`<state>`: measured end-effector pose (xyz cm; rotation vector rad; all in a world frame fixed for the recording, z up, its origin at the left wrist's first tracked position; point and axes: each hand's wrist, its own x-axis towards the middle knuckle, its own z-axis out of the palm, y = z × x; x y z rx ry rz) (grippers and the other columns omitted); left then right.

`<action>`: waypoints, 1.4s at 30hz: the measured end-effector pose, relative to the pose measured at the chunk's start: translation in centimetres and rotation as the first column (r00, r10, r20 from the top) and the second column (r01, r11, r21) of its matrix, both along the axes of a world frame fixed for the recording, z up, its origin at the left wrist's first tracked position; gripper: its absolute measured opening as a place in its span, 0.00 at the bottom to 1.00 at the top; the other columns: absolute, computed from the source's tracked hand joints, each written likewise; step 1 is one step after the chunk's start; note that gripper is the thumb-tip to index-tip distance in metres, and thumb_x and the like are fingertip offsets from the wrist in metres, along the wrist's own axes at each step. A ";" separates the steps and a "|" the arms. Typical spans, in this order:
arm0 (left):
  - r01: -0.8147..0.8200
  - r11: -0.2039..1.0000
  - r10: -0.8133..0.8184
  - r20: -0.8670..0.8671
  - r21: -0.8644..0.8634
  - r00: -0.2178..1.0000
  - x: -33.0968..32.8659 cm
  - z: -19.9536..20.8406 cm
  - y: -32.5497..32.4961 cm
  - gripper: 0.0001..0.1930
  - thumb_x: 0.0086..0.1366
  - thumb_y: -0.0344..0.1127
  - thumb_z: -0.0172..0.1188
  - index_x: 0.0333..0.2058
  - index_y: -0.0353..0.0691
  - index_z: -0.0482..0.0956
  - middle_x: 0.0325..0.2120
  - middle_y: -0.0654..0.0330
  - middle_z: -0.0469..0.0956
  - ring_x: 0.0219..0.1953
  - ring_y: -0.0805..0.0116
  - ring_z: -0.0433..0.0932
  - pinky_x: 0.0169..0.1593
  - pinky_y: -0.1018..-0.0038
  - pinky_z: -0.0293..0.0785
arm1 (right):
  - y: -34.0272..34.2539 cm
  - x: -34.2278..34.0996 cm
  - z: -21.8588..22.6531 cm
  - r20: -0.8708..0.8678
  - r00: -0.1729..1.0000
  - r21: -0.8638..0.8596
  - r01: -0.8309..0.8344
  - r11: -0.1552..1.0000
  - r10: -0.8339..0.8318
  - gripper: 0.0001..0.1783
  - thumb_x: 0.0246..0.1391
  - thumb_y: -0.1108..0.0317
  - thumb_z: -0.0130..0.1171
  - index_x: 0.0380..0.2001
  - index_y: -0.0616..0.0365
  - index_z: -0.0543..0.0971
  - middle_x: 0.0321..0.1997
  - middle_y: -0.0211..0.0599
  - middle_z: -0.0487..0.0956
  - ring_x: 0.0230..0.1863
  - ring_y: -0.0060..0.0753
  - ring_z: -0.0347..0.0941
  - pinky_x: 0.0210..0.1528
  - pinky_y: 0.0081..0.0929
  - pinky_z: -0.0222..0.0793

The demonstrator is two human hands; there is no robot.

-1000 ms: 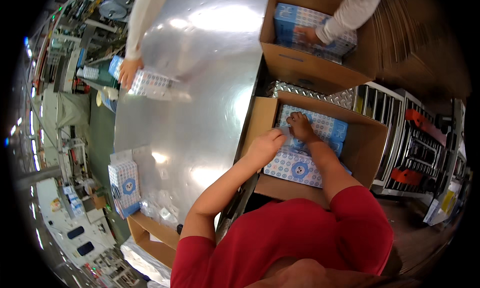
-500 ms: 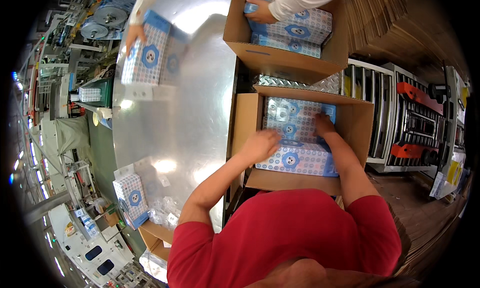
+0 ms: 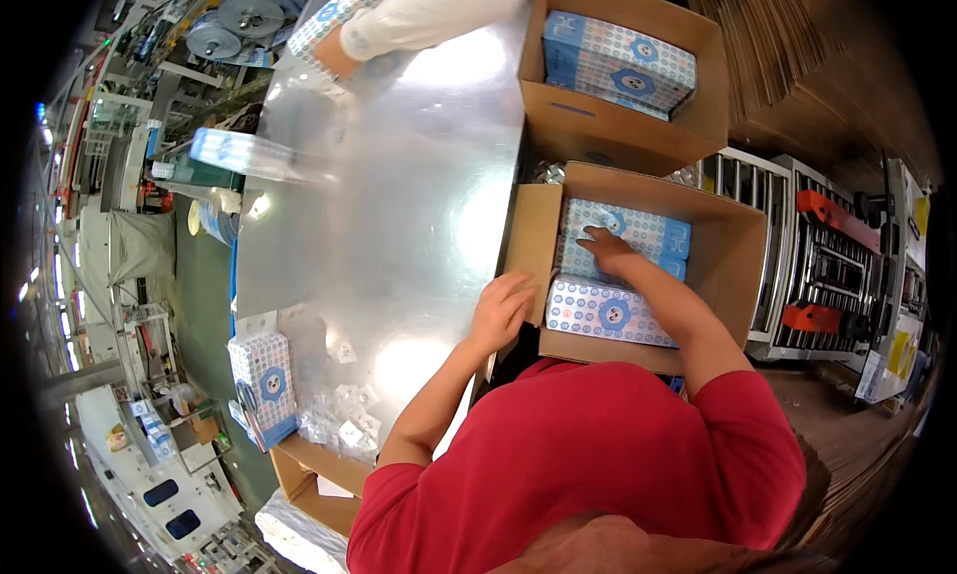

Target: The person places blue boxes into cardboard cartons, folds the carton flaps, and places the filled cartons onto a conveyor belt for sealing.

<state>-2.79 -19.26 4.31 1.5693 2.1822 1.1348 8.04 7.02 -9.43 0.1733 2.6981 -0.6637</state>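
An open cardboard carton [image 3: 733, 275] stands in front of me with patterned blue-and-white packs inside. Over the far packs [image 3: 638, 227], my right hand [image 3: 606, 250] reaches down with fingers apart, its fingertips at the upper pack's surface. A nearer white pack with blue print [image 3: 610, 310] lies along the carton's near side. My left hand [image 3: 501, 310] is beside the carton's left flap [image 3: 533, 237], fingers stretched and holding nothing, near the metal table's edge.
A co-worker's hand [image 3: 337, 53] is at a patterned pack [image 3: 329, 23] on the metal table [image 3: 399, 215]. A blurred pack [image 3: 244, 155] crosses the table's left edge. Another filled carton [image 3: 618, 125] stands beyond mine. Small clear packets [image 3: 344, 414] and a standing pack [image 3: 264, 380] are near left.
My left hand has moved out of the carton to its left flap. My right hand has shifted left over the packs. The co-worker's hand has left the far carton; a blurred pack has appeared at left.
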 end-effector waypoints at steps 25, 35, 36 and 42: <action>-0.565 0.756 0.446 -0.373 -0.330 0.814 -7.4 -5.1 -10.1 0.32 0.57 0.48 0.54 0.58 0.42 0.60 0.61 0.44 0.52 0.64 0.50 0.49 0.62 0.48 0.42 | -3.8 5.5 10.0 0.202 0.975 -0.001 0.096 0.995 -0.094 0.44 0.32 0.35 0.64 0.49 0.55 0.73 0.42 0.47 0.78 0.43 0.43 0.75 0.45 0.35 0.68; -0.578 0.746 0.453 -0.383 -0.331 0.805 -7.4 -4.7 -10.3 0.31 0.57 0.48 0.54 0.58 0.42 0.61 0.61 0.45 0.53 0.64 0.51 0.49 0.63 0.49 0.41 | -4.0 5.3 9.1 0.038 0.991 0.078 0.128 0.989 -0.131 0.35 0.34 0.38 0.61 0.40 0.54 0.77 0.31 0.44 0.79 0.34 0.45 0.76 0.37 0.39 0.69; -0.576 0.746 0.453 -0.381 -0.334 0.806 -7.4 -4.7 -10.2 0.31 0.57 0.48 0.54 0.58 0.43 0.61 0.61 0.46 0.53 0.64 0.51 0.49 0.63 0.49 0.41 | -4.0 5.4 9.0 0.030 0.990 0.082 0.132 0.988 -0.135 0.34 0.34 0.38 0.61 0.39 0.54 0.77 0.30 0.44 0.79 0.34 0.45 0.76 0.37 0.39 0.69; -0.577 0.732 0.449 -0.379 -0.363 0.809 -7.3 -4.6 -10.3 0.33 0.57 0.48 0.54 0.59 0.42 0.59 0.62 0.46 0.51 0.65 0.53 0.47 0.63 0.50 0.40 | -3.8 5.0 8.7 -0.043 0.989 0.067 0.146 0.987 -0.144 0.32 0.36 0.39 0.60 0.36 0.55 0.77 0.28 0.44 0.79 0.33 0.46 0.76 0.36 0.40 0.69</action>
